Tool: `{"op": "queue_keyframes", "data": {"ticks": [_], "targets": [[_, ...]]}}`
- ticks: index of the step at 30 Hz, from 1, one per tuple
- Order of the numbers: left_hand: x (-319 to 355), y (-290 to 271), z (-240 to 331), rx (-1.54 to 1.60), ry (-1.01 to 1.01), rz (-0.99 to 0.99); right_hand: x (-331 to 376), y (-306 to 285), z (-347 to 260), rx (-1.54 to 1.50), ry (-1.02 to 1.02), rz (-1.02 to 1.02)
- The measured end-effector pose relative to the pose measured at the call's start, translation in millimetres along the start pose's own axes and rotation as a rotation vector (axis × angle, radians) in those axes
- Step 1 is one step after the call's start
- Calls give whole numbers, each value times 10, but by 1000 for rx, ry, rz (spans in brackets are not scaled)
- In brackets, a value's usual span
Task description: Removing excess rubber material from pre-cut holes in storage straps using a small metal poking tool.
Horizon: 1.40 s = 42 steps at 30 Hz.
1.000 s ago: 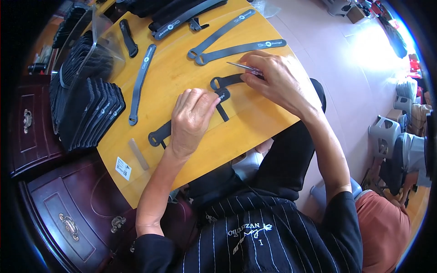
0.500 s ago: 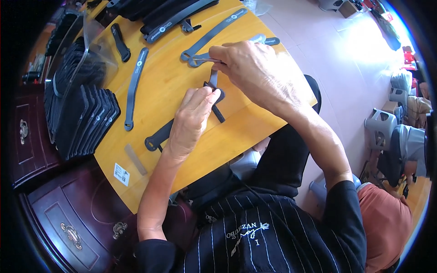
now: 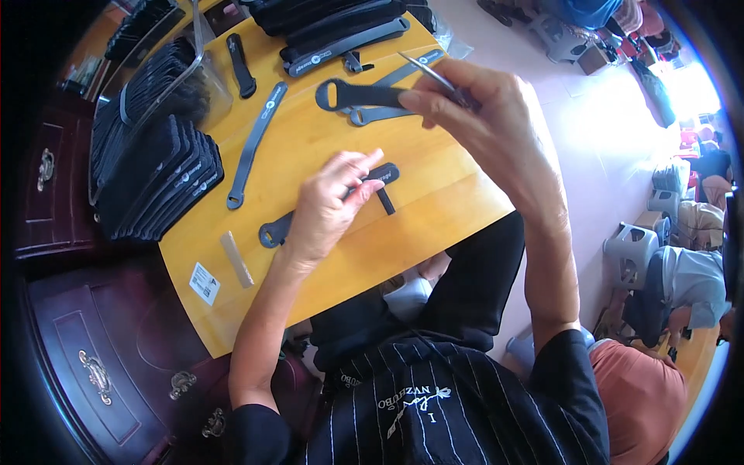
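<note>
Two flat dark straps are in hand here. One long black strap with a slotted end (image 3: 333,203) lies on the yellow wooden worktop (image 3: 434,201), its long axis running from lower left to upper right; the looped end points toward the lower left and the squared end toward the upper right, with a short black tab sticking out beneath that end. The left hand (image 3: 325,213) rests on its middle, fingers (image 3: 360,167) pressed flat along it. A second dark grey strap with an oval hole (image 3: 353,94) is lifted above the worktop, lying roughly left to right, hole end pointing left. The right hand (image 3: 484,116) pinches its right end, the grip pressed together on it, and also carries a thin metal tool (image 3: 425,70) slanting up to the left. Just behind lie more grey straps (image 3: 387,115), and another long strap (image 3: 252,147) lies to the left. Stacks of black flat pieces (image 3: 159,178) fill the worktop's left edge.
</note>
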State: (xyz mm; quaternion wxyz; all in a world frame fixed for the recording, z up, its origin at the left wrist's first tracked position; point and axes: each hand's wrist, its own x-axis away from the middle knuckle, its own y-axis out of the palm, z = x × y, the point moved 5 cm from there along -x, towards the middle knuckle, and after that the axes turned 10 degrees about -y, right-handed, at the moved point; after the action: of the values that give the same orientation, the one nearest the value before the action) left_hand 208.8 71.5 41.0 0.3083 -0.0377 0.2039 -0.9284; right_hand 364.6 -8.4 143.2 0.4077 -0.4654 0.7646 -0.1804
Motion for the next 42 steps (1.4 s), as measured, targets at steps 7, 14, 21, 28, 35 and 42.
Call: {"op": "queue_keyframes", "data": {"ticks": [7,14,21,28,35,42], "targets": [[338,-338,199,669,-220,183,346,236,-106,-88,77,-220],[1034,-590,-264,584,-436,398,751,356,206,-191,245,-478],[1343,-589,-412,789,-617,444,879,507,440,-495,477,-443],[1234,-680,-357,137,-477,538,931,574,586,-417,669,-306],[1198,-747,-456,201,-544,678,832,643,462,-484,698,-299],[1188,-775,-510,149,-550,690,826,689,518,-423,651,-288]]}}
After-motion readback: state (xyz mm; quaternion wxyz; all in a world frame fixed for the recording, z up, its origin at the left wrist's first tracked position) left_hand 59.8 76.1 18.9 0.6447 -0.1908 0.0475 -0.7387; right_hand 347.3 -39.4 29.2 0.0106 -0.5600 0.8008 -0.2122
